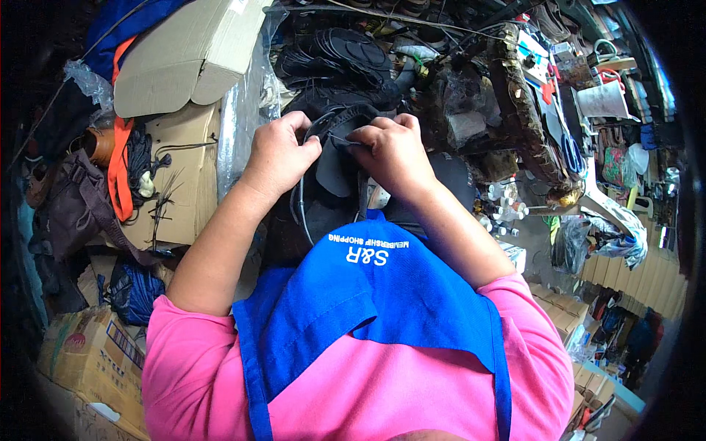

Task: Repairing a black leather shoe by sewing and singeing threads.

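Between my hands is a black piece with a curved, ridged rim [343, 117], possibly footwear; its exact kind is unclear. My left hand [282, 151] is closed at the left side of the rim, thumb and forefinger pinching its edge. My right hand [395, 151] is closed too, fingers bent over the right side of the rim. A thin dark strand [340, 139] runs between the two hands. Below them hangs a smooth dark grey flap [334, 173]. A thin pale-edged strip [300, 213] curves down beneath my left hand. My fingertips partly hide what they grip.
A stack of black sole-shaped pieces [334, 59] lies beyond my hands. Cardboard [184, 62], an orange strap [119, 173] and a dark bag [77, 191] are on the left. Small bottles [507, 202] and a worn, rough-edged frame [526, 110] stand right. A blue apron [368, 287] covers my front.
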The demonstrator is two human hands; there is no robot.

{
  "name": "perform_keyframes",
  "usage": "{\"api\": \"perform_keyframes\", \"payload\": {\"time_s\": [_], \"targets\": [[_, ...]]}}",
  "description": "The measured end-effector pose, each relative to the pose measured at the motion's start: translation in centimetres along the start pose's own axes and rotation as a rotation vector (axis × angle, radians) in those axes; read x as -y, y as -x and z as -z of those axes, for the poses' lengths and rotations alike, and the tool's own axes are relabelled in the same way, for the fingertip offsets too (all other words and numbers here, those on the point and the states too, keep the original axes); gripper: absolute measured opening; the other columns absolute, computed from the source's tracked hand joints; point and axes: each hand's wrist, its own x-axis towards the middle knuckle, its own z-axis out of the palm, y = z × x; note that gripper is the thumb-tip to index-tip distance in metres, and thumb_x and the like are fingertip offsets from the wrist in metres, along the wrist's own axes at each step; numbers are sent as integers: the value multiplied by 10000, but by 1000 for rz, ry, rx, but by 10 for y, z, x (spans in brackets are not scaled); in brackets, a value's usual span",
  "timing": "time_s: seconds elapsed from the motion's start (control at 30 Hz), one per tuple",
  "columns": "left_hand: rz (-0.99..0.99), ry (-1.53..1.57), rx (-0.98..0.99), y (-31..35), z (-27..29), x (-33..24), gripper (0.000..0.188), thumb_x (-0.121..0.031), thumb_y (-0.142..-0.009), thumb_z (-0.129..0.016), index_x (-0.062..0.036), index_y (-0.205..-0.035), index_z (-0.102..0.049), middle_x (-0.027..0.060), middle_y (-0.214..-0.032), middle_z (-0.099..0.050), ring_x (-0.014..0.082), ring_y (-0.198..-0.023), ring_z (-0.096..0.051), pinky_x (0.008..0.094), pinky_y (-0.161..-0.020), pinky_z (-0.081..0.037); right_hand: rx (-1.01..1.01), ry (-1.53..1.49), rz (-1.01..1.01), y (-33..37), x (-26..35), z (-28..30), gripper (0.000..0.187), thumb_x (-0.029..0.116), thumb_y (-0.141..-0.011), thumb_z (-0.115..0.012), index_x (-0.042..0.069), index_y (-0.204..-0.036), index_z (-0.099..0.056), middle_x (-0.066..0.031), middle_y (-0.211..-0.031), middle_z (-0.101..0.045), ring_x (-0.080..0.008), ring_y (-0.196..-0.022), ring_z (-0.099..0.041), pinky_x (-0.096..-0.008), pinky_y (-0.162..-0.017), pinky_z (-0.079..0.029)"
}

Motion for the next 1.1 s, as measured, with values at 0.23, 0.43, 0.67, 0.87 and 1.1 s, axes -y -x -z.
{"api": "perform_keyframes", "payload": {"time_s": [0.23, 0.43, 0.67, 0.87, 1.1], "targets": [[-25, -10, -2, 1, -5, -5, 153, -140, -715, -678, -14, -769, -612, 167, -615, -597, 270, -559, -613, 360, -558, -477, 8, 10, -102, 4, 6, -14, 111, 134, -755, -627, 136, -856, -672, -52, -788, -621, -242, -810, -592, -442, -861, -343], [-175, -89, -53, 3, -14, -7, 146, -86, -715, -667, 9, -810, -609, 137, -674, -621, 207, -568, -587, 320, -557, -458, -85, 5, -95, -3, 1, -36, 90, 94, -731, -593, 117, -809, -631, -73, -781, -603, -260, -807, -598, -502, -863, -324], [-427, -50, -162, 22, 1, -33, 189, -17, -696, -627, -7, -884, -643, 169, -854, -641, 302, -752, -632, 358, -682, -500, -117, -121, -120, 12, 1, -5, 199, 147, -781, -619, 140, -980, -627, -51, -849, -603, -247, -858, -582, -468, -859, -321], [-740, -258, -224, 37, 3, -44, 385, 43, -591, -653, -44, -965, -643, 105, -939, -635, 269, -837, -618, 352, -750, -482, -106, -440, -283, 32, 12, 13, 214, 106, -816, -612, 106, -1030, -620, -44, -857, -613, -186, -839, -587, -372, -828, -376], [-874, -248, -250, 41, -5, -33, 472, 32, -525, -680, -21, -992, -636, 111, -998, -629, 260, -832, -619, 367, -739, -480, -40, -1282, -445, 42, 13, 8, 209, 42, -896, -569, 6, -1101, -588, -24, -979, -623, -89, -910, -554, -235, -803, -450]]}}
